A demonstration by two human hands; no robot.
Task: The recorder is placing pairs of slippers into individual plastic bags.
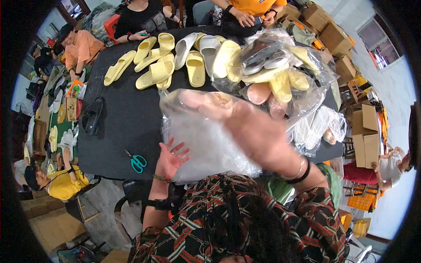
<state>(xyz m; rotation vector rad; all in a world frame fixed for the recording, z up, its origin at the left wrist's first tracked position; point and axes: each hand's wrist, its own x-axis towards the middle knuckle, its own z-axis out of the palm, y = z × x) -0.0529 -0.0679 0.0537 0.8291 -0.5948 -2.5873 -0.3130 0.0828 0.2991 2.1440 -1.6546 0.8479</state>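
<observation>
My left hand [171, 158] is open, palm up and fingers spread, at the left edge of a pile of clear plastic bags [206, 149] on the black table. Smeared by motion, my right hand [258, 127] reaches across the pile from the right. Its fingers are in or behind a crumpled clear plastic bag [169, 98], which it grips at the far edge of the pile; their exact hold is blurred. Beyond lie loose pale yellow slippers [155, 74] and white slippers [185, 50]. Teal-handled scissors [138, 163] rest left of my left hand.
Bagged yellow, pink and dark slippers [280, 83] heap at the right, with bagged white slippers [311, 127] nearer. A black slipper [92, 116] sits near the left edge of the table [123, 114]. People stand or sit around. Cardboard boxes [365, 136] stack along the right.
</observation>
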